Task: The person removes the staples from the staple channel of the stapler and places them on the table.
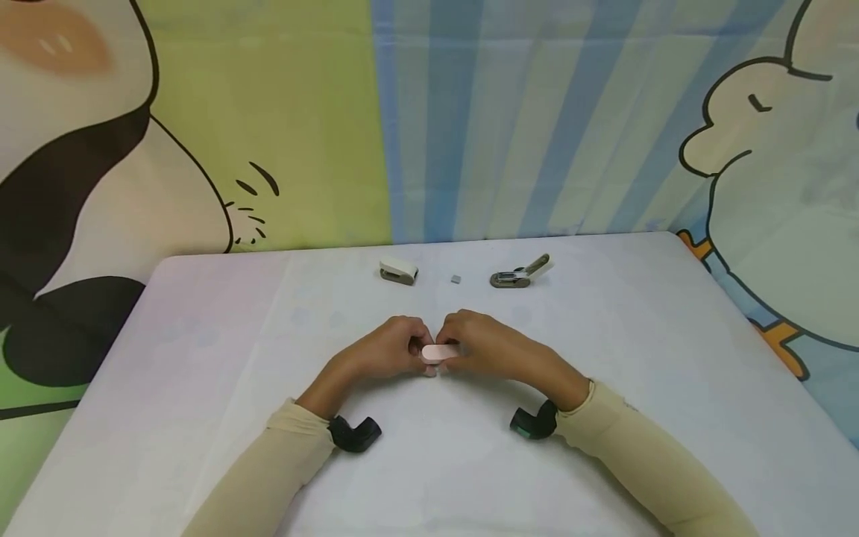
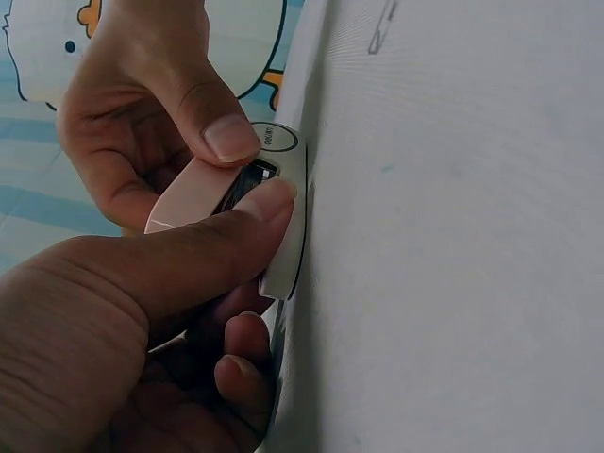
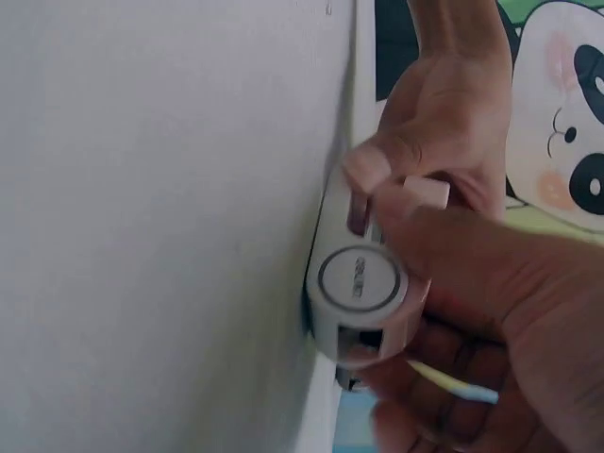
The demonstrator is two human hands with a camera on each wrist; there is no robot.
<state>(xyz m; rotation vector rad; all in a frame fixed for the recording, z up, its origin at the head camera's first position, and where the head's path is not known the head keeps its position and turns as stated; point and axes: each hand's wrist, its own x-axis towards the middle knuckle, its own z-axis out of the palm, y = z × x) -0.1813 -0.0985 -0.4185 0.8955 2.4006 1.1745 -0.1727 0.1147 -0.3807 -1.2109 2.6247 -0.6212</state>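
A small pink and white stapler (image 1: 439, 353) sits between both hands near the middle of the table. My left hand (image 1: 392, 347) holds its left end; in the left wrist view the thumb presses by the dark gap between the pink top and the white base (image 2: 294, 226). From the other side my right hand (image 1: 493, 344) pinches the stapler, its thumb on the pink top near a round printed label. The right wrist view shows that label on the stapler (image 3: 359, 278) close up. Fingers hide much of the stapler's underside.
Toward the back of the white table (image 1: 221, 358) lie a white and grey-brown stapler (image 1: 399, 271), a small grey block (image 1: 455, 280) that looks like staples, and another stapler (image 1: 520, 274) with its arm raised. A printed curtain (image 1: 322, 134) hangs behind.
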